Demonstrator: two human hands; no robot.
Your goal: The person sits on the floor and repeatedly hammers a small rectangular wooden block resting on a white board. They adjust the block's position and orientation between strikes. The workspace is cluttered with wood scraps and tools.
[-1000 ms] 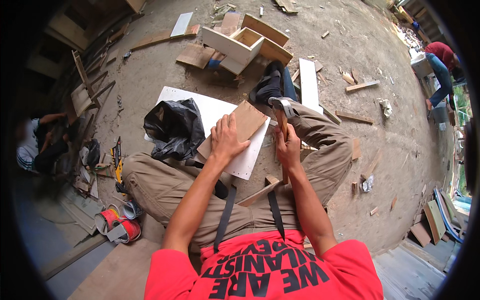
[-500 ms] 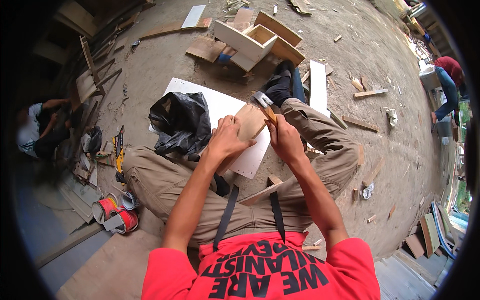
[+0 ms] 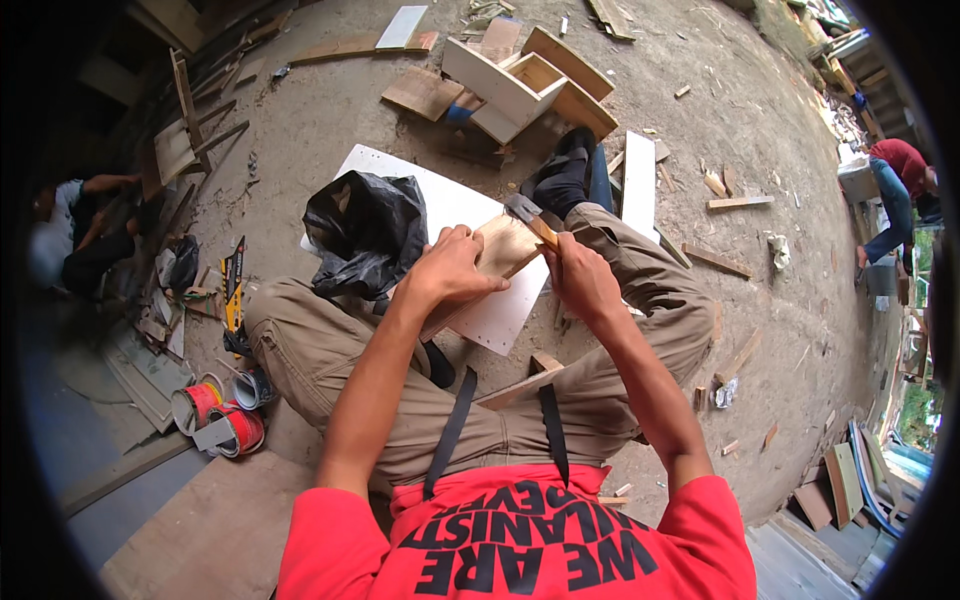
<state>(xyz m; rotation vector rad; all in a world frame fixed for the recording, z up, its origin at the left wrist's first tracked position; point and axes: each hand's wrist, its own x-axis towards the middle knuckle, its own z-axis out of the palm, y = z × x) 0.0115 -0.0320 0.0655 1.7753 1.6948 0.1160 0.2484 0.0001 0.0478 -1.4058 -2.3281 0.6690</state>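
I sit on the ground with my legs spread. My left hand [image 3: 452, 270] presses flat on a small brown wooden board [image 3: 508, 247] that lies on a white perforated panel [image 3: 452, 205]. My right hand [image 3: 583, 280] is shut on the wooden handle of a hammer [image 3: 530, 218]. The hammer's metal head rests at the board's far edge, just beyond my left fingers. A crumpled black plastic bag [image 3: 365, 232] lies on the panel to the left of my left hand.
A half-built pale wooden box [image 3: 520, 85] stands ahead among offcuts. A white plank [image 3: 638, 170] lies right of my foot. Red tins [image 3: 215, 415] and a yellow tool [image 3: 233, 280] sit at my left. One person crouches far left [image 3: 75, 235], another far right [image 3: 895, 195].
My right hand has brought the hammer down and leftward, so its head now meets the board's far edge. My left hand has stayed on the board.
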